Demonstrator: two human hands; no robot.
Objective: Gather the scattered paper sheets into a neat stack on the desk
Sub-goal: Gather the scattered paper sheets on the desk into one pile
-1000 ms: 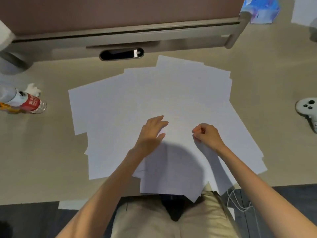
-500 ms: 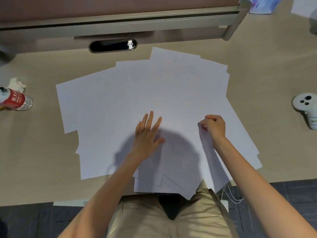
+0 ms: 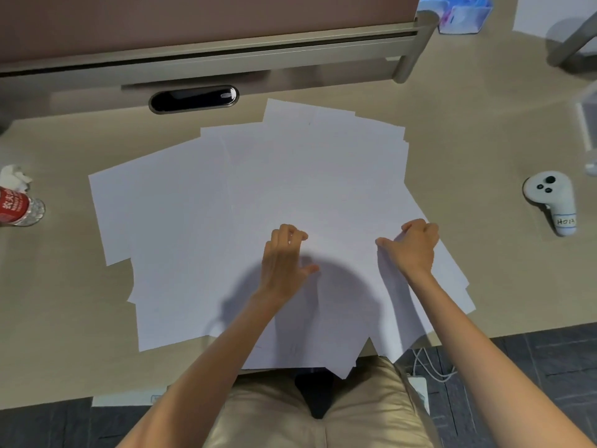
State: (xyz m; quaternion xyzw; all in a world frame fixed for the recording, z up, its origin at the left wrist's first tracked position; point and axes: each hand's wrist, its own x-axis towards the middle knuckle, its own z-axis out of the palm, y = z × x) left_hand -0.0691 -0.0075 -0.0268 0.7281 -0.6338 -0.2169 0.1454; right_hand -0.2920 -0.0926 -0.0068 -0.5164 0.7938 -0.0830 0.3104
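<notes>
Several white paper sheets (image 3: 200, 227) lie spread and overlapping across the middle of the beige desk (image 3: 58, 318); some hang over its front edge above my lap. My left hand (image 3: 284, 263) rests on the sheets near the middle, fingers curled down onto the paper and thumb out to the right. My right hand (image 3: 415, 247) is further right, thumb and fingers pinching the edge of a sheet (image 3: 392, 302) that lifts slightly beneath it.
A plastic bottle with a red label (image 3: 17, 206) lies at the left edge beside a crumpled tissue (image 3: 14, 176). A white controller (image 3: 552, 202) lies at the right. A cable slot (image 3: 193, 99) and a raised shelf (image 3: 226, 56) are behind the sheets. A tissue pack (image 3: 462, 14) sits far right.
My right hand has moved rightward, still pinching a sheet edge. My left hand went from flat with spread fingers to curled fingertips on the paper.
</notes>
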